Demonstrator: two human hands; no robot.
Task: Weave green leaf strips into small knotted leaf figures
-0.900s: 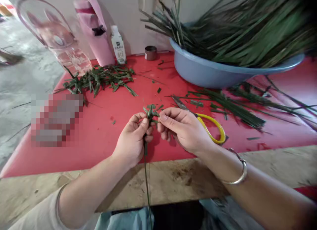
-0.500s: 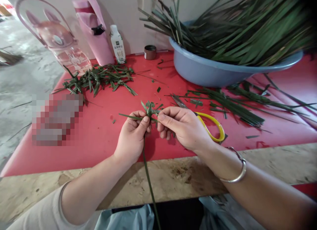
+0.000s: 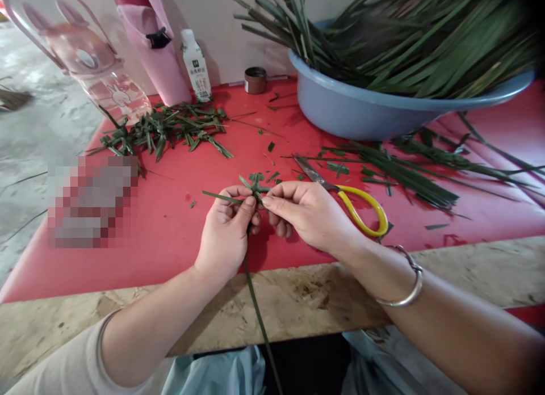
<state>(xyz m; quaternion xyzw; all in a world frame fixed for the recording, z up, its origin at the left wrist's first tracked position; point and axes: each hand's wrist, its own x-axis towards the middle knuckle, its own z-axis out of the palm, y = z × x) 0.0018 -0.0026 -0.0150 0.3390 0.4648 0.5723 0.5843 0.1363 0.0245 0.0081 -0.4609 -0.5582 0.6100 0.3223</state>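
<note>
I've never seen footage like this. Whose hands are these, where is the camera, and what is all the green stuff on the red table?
There is no machine here: a person wears one camera on the head, looking forward and down, so you see their own arms from above. The left hand and the right hand pinch a small folded leaf piece between the fingertips; one long leaf strip hangs from it toward the lap. They work over a red table top. Behind the right hand lie yellow-handled scissors. At the back a blue basin is heaped with long green leaves, and more strips lie in front of it. To the left is a pile of cut leaf bits, then a clear pink bottle, a small white bottle and a small dark pot.
</note>
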